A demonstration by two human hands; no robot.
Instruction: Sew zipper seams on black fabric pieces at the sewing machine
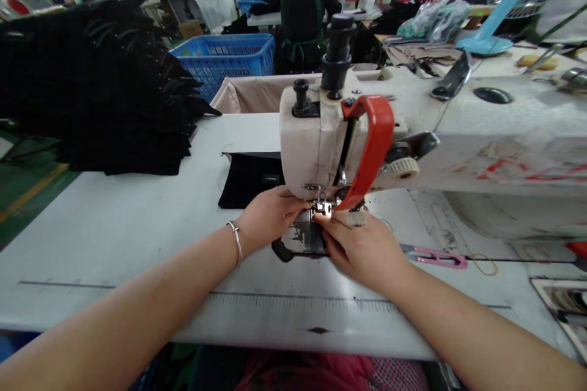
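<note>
A white sewing machine with a red curved guard stands over the white table. Under its head lies a black fabric piece with a small dark label near its lower right. My left hand rests at the fabric's right edge, its fingers bent together and reaching the presser foot. On the other side my right hand has its fingertips pressed close to the foot, below the red guard. The fingertips of both hands partly hide whatever lies under the foot, so what they pinch cannot be made out fully.
A tall stack of black fabric pieces fills the table's left end. Pink-handled thread snips lie right of my right hand. A blue crate stands behind the table, near a person in a green-strapped apron. A ruler scale runs along the front.
</note>
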